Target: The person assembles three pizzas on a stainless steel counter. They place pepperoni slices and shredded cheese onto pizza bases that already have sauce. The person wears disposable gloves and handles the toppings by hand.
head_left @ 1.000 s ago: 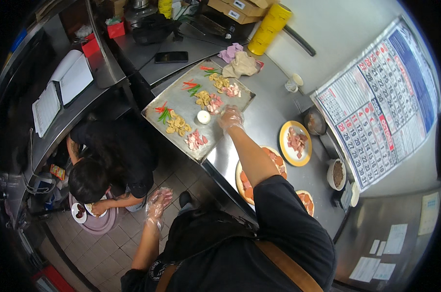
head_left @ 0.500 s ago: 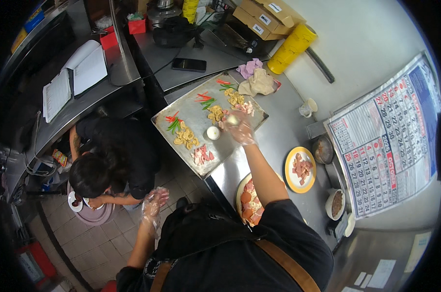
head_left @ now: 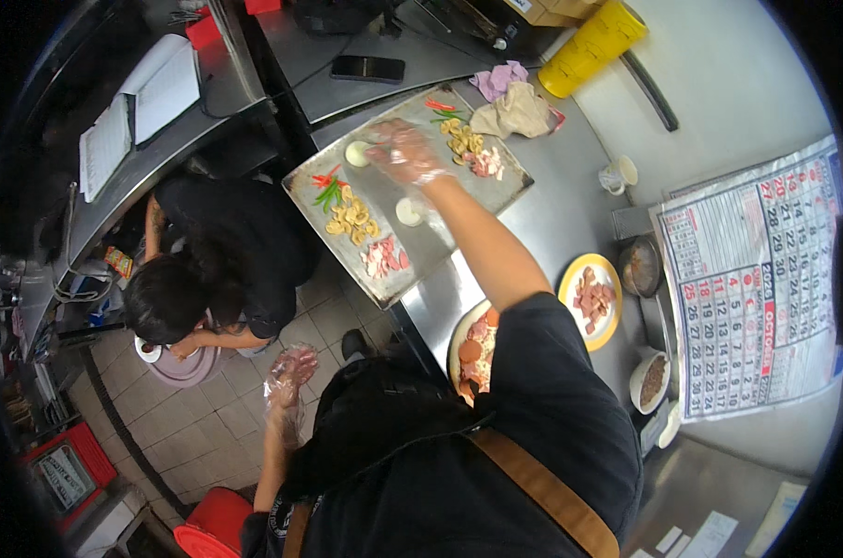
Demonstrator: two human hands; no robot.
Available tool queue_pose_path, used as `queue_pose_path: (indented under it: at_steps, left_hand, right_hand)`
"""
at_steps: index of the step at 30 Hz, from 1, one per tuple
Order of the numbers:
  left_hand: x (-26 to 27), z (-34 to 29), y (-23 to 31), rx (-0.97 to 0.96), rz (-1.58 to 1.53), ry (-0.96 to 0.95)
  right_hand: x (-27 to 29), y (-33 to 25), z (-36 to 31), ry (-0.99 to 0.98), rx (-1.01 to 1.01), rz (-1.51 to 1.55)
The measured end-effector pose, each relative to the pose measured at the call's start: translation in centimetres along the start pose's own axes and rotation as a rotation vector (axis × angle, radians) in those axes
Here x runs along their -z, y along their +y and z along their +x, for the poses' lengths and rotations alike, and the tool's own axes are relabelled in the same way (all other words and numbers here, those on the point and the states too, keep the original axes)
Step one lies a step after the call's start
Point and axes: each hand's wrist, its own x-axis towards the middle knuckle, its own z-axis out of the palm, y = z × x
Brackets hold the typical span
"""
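Observation:
My right hand (head_left: 404,152), in a clear plastic glove, reaches over a metal baking tray (head_left: 393,276). Its fingers close on the edge of a round white onion slice (head_left: 356,153), near the tray's far left side. Another onion slice (head_left: 409,212) lies mid-tray. Around them sit piles of red and green pepper strips (head_left: 328,188), sliced mushrooms (head_left: 351,219) and pink and white meat pieces (head_left: 384,258). My left hand (head_left: 291,372), also gloved, hangs low at my left side over the floor, fingers curled; something pinkish shows there that I cannot make out.
A topped pizza (head_left: 475,358) lies on the counter by my right arm, beside a yellow-rimmed plate (head_left: 612,325) of meat pieces. Bowls (head_left: 649,383) line the wall. Cloths (head_left: 514,112) and a phone (head_left: 367,69) lie beyond the tray. A person (head_left: 226,251) bends down at left.
My right hand has moved left and farther away across the tray, carrying the onion slice from near the mushrooms. My left hand stays low at my side. The view has shifted slightly.

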Motion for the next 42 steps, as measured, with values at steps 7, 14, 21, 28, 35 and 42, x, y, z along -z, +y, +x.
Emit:
queue_pose_path:
  at_steps: [7,14,21,28,35,42]
  left_hand:
    - [-2.1,5.0,1.3,0.043,0.083,-0.174]
    - [-2.8,6.0,4.7,-0.033,0.169,-0.220]
    - [1.3,3.5,2.1,0.049,0.135,-0.122]
    - [-2.3,5.3,3.9,0.049,0.041,-0.182]
    - [-12.5,14.2,7.6,0.076,0.119,-0.222]
    - [-14.9,16.2,5.2,0.050,0.142,-0.286]
  right_hand:
    - [6.2,-2.3,-14.6,-0.271,-0.462,0.156]
    - [2.2,-8.0,-12.8,-0.084,-0.718,0.202]
    - [-1.3,-8.1,-7.0,-0.061,-0.592,0.086]
    - [1.4,-5.6,-6.1,-0.102,-0.493,-0.046]
    - [8.6,-5.5,-17.2,-0.129,-0.734,0.389]
    - [8.0,-11.0,-22.5,-0.041,-0.660,0.414]
